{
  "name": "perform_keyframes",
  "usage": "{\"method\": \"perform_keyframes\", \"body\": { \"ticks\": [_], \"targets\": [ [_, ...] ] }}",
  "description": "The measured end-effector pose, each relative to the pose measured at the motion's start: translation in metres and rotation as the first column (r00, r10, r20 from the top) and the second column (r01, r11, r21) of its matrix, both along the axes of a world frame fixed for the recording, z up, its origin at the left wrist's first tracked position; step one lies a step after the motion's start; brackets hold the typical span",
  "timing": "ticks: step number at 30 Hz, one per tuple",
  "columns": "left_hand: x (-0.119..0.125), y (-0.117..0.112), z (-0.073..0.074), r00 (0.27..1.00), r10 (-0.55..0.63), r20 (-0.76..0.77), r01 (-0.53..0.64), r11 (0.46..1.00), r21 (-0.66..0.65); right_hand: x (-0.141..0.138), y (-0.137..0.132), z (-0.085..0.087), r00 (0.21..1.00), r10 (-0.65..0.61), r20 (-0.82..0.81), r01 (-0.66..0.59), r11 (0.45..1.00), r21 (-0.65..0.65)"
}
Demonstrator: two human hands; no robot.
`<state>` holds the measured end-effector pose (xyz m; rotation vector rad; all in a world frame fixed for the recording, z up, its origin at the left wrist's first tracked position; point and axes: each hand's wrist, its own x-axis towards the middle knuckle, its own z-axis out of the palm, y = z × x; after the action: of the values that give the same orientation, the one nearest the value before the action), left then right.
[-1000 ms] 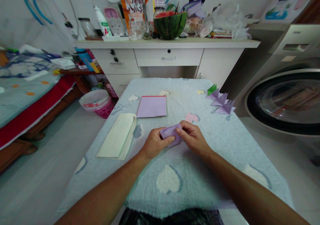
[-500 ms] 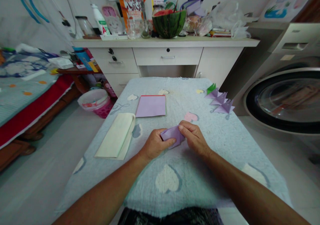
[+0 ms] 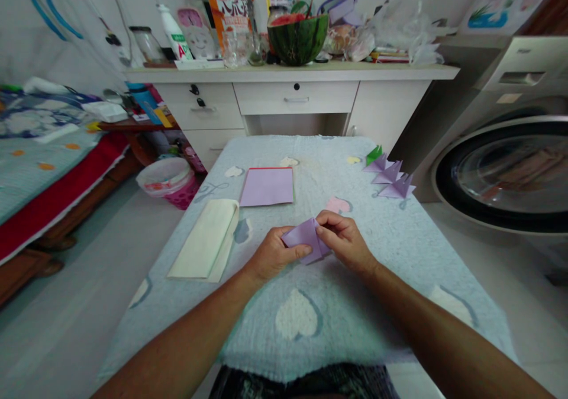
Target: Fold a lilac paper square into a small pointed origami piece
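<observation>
Between my two hands is a folded piece of purple paper [image 3: 304, 234], held just above the cloth-covered table. My left hand [image 3: 276, 253] grips its left side, the thumb lying across the front. At the upper right corner, my right hand [image 3: 344, 239] pinches the paper between thumb and fingers. A stack of square paper [image 3: 267, 187], purple on top with a red edge behind, lies beyond my left hand. To its left rests a folded pale green-yellow sheet [image 3: 206, 240]. Several folded purple paper pieces [image 3: 390, 175] stand in a row at the far right, with a green one [image 3: 374, 154] behind.
A patterned light-blue cloth [image 3: 297, 316] covers the table. Behind it, a white cabinet [image 3: 296, 98] carries a cut watermelon [image 3: 298, 39], jars and bags. On the right is a washing machine [image 3: 510, 168]; on the left, a pink bin [image 3: 171, 181] and a bed [image 3: 53, 168].
The purple paper has turned slightly, showing a broader flat face towards me. My right fingers have shifted a little at its top corner. The left hand keeps its grip.
</observation>
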<state>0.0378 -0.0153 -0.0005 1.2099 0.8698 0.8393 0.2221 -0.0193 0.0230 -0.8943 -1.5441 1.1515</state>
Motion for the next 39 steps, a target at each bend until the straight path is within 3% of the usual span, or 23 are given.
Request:
{"method": "perform_keyframes", "body": {
  "ticks": [19,30,39],
  "targets": [
    [-0.0019,0.0008,-0.0053,0.987,-0.031,-0.157,0.046,0.994,0.098,-0.0009,-0.0006,-0.001,0.999,-0.029,0.044,0.029,1.0,-0.005],
    [-0.002,-0.0018,-0.0009,0.978,-0.068,-0.198,0.094,0.988,0.122,0.0004,0.0004,-0.0032,0.998,-0.045,0.036,0.045,0.999,0.017],
    [-0.0012,-0.0028,0.0003,0.992,-0.059,-0.111,0.066,0.996,0.062,0.0048,0.0015,-0.0021,0.987,0.115,-0.113,-0.13,0.982,-0.137]
  ]
}}
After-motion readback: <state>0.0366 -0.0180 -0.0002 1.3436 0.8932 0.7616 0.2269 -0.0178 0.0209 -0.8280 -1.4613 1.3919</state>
